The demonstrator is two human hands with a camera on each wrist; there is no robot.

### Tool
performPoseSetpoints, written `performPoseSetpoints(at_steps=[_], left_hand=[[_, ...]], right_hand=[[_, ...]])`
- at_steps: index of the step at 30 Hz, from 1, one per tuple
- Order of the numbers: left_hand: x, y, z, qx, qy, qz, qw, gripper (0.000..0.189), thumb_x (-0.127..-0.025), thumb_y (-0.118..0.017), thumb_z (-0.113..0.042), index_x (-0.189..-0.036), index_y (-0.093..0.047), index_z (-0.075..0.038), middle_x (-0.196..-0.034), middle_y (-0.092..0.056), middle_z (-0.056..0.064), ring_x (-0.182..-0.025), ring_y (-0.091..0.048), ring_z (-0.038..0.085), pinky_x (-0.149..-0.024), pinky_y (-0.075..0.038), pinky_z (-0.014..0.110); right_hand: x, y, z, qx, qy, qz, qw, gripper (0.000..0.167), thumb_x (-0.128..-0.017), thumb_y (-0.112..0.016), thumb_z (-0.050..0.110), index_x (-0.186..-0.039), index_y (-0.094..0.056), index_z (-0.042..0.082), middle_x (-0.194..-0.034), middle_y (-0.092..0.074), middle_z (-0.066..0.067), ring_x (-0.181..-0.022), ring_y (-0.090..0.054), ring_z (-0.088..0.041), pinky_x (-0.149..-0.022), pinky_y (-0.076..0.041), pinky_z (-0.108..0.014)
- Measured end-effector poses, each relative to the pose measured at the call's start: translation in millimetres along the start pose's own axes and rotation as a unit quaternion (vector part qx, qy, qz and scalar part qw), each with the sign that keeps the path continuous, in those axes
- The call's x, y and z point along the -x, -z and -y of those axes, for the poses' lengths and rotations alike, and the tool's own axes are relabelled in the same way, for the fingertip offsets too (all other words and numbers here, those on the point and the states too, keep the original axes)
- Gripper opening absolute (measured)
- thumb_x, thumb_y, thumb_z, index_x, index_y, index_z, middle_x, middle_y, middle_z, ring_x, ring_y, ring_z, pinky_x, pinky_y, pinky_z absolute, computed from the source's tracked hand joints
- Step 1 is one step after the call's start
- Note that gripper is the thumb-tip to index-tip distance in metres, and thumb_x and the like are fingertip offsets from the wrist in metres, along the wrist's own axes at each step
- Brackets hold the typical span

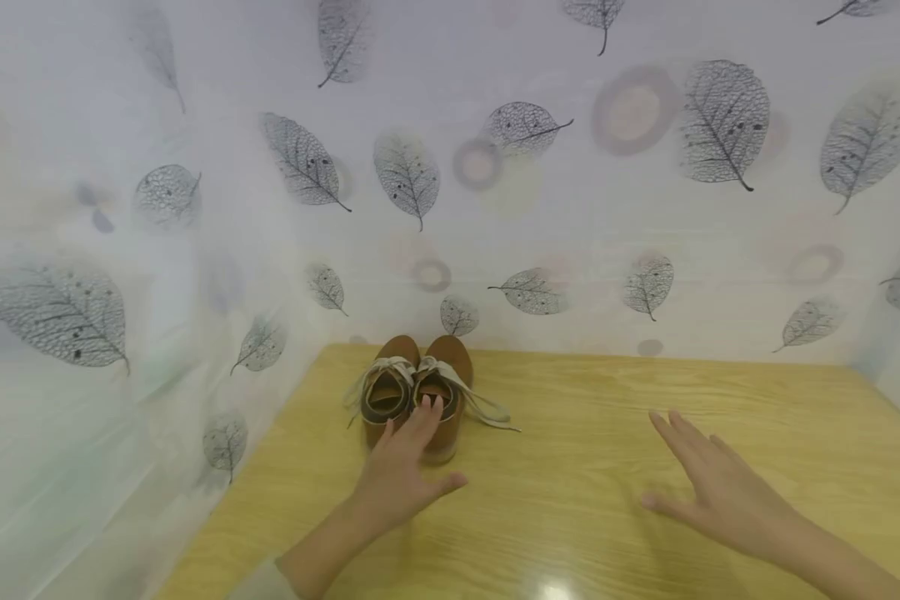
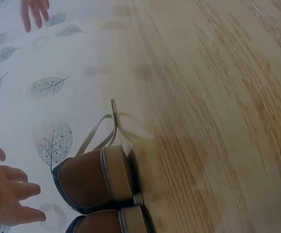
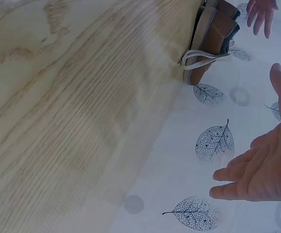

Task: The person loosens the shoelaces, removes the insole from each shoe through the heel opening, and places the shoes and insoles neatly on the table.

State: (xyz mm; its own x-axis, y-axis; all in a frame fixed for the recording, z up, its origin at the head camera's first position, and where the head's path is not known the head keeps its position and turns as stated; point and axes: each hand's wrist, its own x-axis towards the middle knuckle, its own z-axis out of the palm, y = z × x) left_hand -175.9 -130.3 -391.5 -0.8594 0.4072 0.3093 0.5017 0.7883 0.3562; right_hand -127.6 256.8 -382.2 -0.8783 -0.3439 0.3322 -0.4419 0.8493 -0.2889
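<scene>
A pair of brown lace-up shoes stands side by side on the wooden table, toes toward the back wall: the left shoe (image 1: 399,346) and the right shoe (image 1: 457,358). Pale laces (image 1: 487,410) trail out to the sides. My left hand (image 1: 401,475) hovers in front of the shoes, fingers spread and overlapping the right shoe's heel in the head view; it holds nothing. In the left wrist view the shoe heels (image 2: 84,179) show below the hand's level. My right hand (image 1: 727,500) is held over the right part of the table, fingers extended, thumb apart, nothing in it.
The yellowish wood-grain table (image 1: 585,417) reaches back to a pale wall covering (image 1: 480,233) printed with grey leaves and rings. A similar covering (image 1: 120,433) borders the table's left side, and another stretch closes the right edge.
</scene>
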Motion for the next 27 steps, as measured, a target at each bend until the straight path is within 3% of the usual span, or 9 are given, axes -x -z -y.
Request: performPoseSetpoints(at_steps=[3, 6, 10, 14, 17, 21, 25, 27], left_hand=[[-0.8, 1.8, 0.1, 0.069, 0.029, -0.018, 0.9970, 0.094, -0.079, -0.063, -0.060, -0.151, -0.023, -0.013, -0.154, -0.024, 0.007, -0.139, -0.031, 0.029, -0.112, -0.019, 0.056], [0.0, 3.3, 0.6, 0.120, 0.058, -0.025, 0.9908, 0.092, -0.080, -0.066, -0.055, -0.151, -0.022, -0.016, -0.155, -0.021, 0.002, -0.139, -0.031, 0.029, -0.111, -0.024, 0.053], [3.1, 5.4, 1.0, 0.147, 0.078, -0.016, 0.9860, 0.091, -0.081, -0.065, -0.055, -0.152, -0.019, -0.021, -0.156, -0.020, 0.002, -0.139, -0.029, 0.030, -0.107, -0.031, 0.055], [4.1, 6.3, 1.7, 0.163, 0.078, -0.020, 0.9833, 0.089, -0.082, -0.066, -0.052, -0.151, -0.019, -0.022, -0.156, -0.023, 0.007, -0.139, -0.029, 0.030, -0.108, -0.030, 0.055], [3.4, 5.5, 3.8, 0.197, 0.082, -0.033, 0.9765, 0.085, -0.082, -0.068, -0.046, -0.150, -0.024, -0.020, -0.154, -0.028, 0.009, -0.139, -0.030, 0.030, -0.108, -0.031, 0.051], [1.6, 2.6, 9.3, 0.280, 0.107, -0.054, 0.9525, 0.073, -0.084, -0.071, -0.034, -0.146, -0.037, -0.014, -0.148, -0.039, 0.011, -0.134, -0.039, 0.032, -0.105, -0.038, 0.044], [1.2, 3.6, 16.3, 0.354, 0.155, -0.067, 0.9199, 0.059, -0.088, -0.067, -0.027, -0.140, -0.046, -0.009, -0.138, -0.051, 0.013, -0.123, -0.052, 0.030, -0.099, -0.045, 0.039], [1.9, 5.8, 19.4, 0.394, 0.177, -0.071, 0.8990, 0.054, -0.090, -0.064, -0.024, -0.138, -0.048, -0.005, -0.136, -0.053, 0.014, -0.119, -0.055, 0.030, -0.096, -0.048, 0.036]], right_hand=[[-7.6, 2.0, 5.3, -0.023, -0.009, 0.011, 0.9996, 0.095, -0.081, -0.071, 0.044, -0.152, -0.018, 0.009, -0.147, -0.028, -0.032, -0.125, -0.036, -0.054, -0.109, -0.020, -0.062], [-15.3, 3.1, 11.1, -0.062, -0.020, 0.026, 0.9975, 0.093, -0.083, -0.069, 0.042, -0.152, -0.015, 0.010, -0.149, -0.025, -0.030, -0.127, -0.033, -0.055, -0.096, -0.029, -0.070], [-24.2, 1.3, 17.3, -0.113, -0.030, 0.038, 0.9924, 0.092, -0.085, -0.069, 0.039, -0.151, -0.015, 0.006, -0.149, -0.025, -0.030, -0.130, -0.029, -0.054, -0.097, -0.029, -0.070], [-32.4, -1.4, 20.5, -0.136, -0.044, 0.046, 0.9887, 0.090, -0.087, -0.067, 0.039, -0.150, -0.015, 0.001, -0.147, -0.027, -0.032, -0.123, -0.041, -0.053, -0.091, -0.039, -0.067], [-37.5, -2.7, 21.4, -0.160, -0.057, 0.051, 0.9841, 0.087, -0.088, -0.065, 0.037, -0.148, -0.017, -0.003, -0.144, -0.030, -0.034, -0.114, -0.050, -0.052, -0.081, -0.048, -0.062], [-42.9, -5.0, 20.6, -0.204, -0.087, 0.067, 0.9728, 0.081, -0.091, -0.062, 0.036, -0.147, -0.019, -0.004, -0.139, -0.037, -0.035, -0.109, -0.055, -0.048, -0.073, -0.054, -0.053], [-48.4, -8.0, 19.4, -0.252, -0.137, 0.088, 0.9540, 0.072, -0.095, -0.054, 0.038, -0.146, -0.022, -0.002, -0.136, -0.043, -0.032, -0.109, -0.056, -0.043, -0.075, -0.055, -0.046], [-50.3, -8.8, 19.4, -0.281, -0.159, 0.095, 0.9417, 0.068, -0.097, -0.050, 0.038, -0.145, -0.024, -0.002, -0.133, -0.045, -0.031, -0.110, -0.057, -0.042, -0.077, -0.055, -0.044]])
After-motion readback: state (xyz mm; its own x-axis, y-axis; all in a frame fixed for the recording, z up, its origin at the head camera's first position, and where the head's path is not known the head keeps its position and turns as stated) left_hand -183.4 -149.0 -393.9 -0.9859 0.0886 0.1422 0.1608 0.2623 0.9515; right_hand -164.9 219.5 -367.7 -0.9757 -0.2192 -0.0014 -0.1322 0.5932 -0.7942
